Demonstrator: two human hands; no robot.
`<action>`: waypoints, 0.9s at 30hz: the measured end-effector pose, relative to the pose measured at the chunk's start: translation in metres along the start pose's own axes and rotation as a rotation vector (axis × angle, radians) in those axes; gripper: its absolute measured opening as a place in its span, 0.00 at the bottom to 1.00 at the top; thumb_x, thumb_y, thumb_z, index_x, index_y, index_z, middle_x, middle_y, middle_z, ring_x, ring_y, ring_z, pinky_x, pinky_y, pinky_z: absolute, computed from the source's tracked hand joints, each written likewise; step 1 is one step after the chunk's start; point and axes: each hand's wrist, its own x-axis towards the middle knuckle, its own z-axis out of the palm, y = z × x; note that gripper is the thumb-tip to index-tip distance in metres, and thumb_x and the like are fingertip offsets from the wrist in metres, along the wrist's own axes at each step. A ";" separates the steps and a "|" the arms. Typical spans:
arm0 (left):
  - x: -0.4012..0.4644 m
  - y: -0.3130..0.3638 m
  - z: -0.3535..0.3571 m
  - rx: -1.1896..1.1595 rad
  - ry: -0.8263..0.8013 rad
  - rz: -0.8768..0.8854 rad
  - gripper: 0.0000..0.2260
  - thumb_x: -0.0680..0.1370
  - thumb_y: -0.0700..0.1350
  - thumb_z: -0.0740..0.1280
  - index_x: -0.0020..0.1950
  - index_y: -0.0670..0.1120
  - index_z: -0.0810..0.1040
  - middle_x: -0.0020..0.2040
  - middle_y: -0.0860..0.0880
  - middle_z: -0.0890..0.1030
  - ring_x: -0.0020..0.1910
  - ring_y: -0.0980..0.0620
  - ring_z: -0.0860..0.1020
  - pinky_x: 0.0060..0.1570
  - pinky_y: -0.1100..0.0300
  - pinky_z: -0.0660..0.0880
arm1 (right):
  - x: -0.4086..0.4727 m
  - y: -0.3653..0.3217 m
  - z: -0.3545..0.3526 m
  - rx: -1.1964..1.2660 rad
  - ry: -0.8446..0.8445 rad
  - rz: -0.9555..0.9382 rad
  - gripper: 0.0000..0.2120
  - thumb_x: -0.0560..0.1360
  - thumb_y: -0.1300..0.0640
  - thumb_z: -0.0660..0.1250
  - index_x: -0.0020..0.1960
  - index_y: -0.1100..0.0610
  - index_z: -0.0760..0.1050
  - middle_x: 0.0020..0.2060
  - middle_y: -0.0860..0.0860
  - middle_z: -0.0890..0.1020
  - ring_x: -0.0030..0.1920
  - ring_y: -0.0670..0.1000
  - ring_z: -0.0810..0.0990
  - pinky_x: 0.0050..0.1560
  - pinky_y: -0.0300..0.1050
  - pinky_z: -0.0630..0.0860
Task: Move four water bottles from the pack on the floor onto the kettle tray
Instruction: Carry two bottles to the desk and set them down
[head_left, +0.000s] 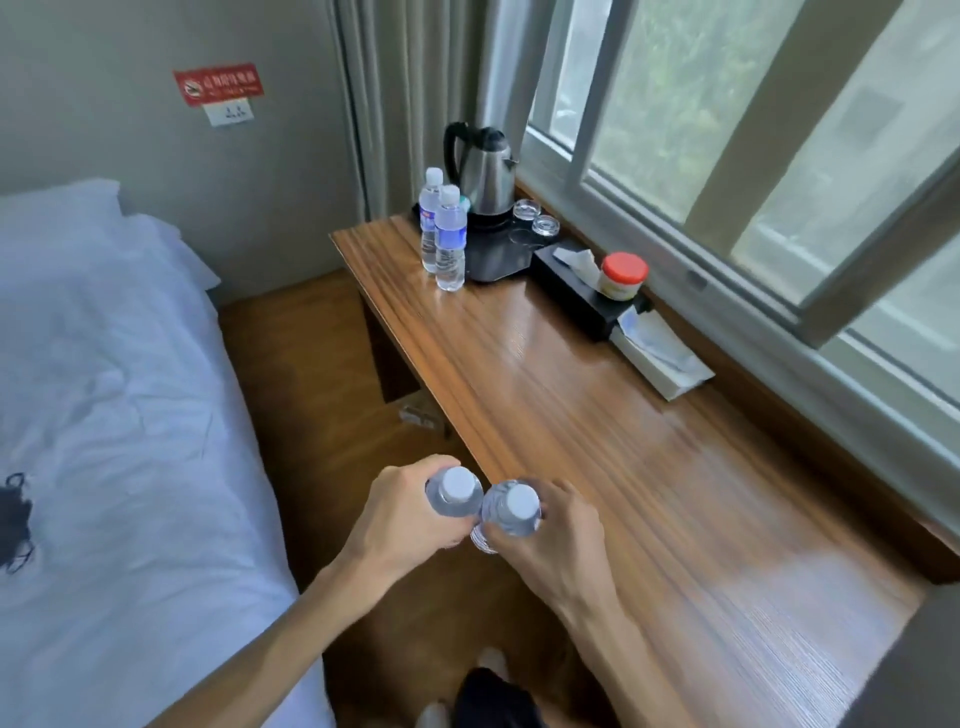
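Near desk edge: left hand (400, 512) grips bottle (453, 496), right hand (558, 540) grips second bottle (511, 512), bottles touching.

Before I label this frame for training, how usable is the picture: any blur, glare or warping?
Head view: daylight from the window puts a pale glare on the desk; motion blur smears the desk grain and the sign, so its text can't be read; wide-angle warping bends the window frame; the kettle and standing bottles stay fairly sharp.
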 end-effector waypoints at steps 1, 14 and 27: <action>0.013 0.000 -0.007 -0.004 0.022 -0.012 0.21 0.65 0.53 0.81 0.55 0.51 0.83 0.47 0.57 0.86 0.44 0.58 0.84 0.43 0.68 0.82 | 0.017 -0.007 0.001 0.012 -0.007 -0.019 0.17 0.62 0.35 0.70 0.42 0.46 0.81 0.33 0.36 0.78 0.37 0.45 0.76 0.34 0.34 0.70; 0.169 -0.019 -0.077 -0.030 0.231 -0.056 0.21 0.62 0.53 0.83 0.52 0.52 0.83 0.48 0.58 0.86 0.45 0.58 0.84 0.45 0.62 0.83 | 0.205 -0.066 0.021 -0.003 -0.067 -0.207 0.22 0.64 0.42 0.76 0.53 0.51 0.83 0.39 0.38 0.78 0.44 0.48 0.80 0.48 0.53 0.82; 0.323 -0.101 -0.137 -0.059 0.129 -0.036 0.20 0.62 0.53 0.82 0.52 0.51 0.84 0.46 0.58 0.86 0.44 0.59 0.84 0.44 0.60 0.83 | 0.344 -0.114 0.100 0.024 -0.005 -0.093 0.17 0.64 0.44 0.78 0.50 0.47 0.82 0.38 0.36 0.78 0.46 0.47 0.81 0.48 0.53 0.81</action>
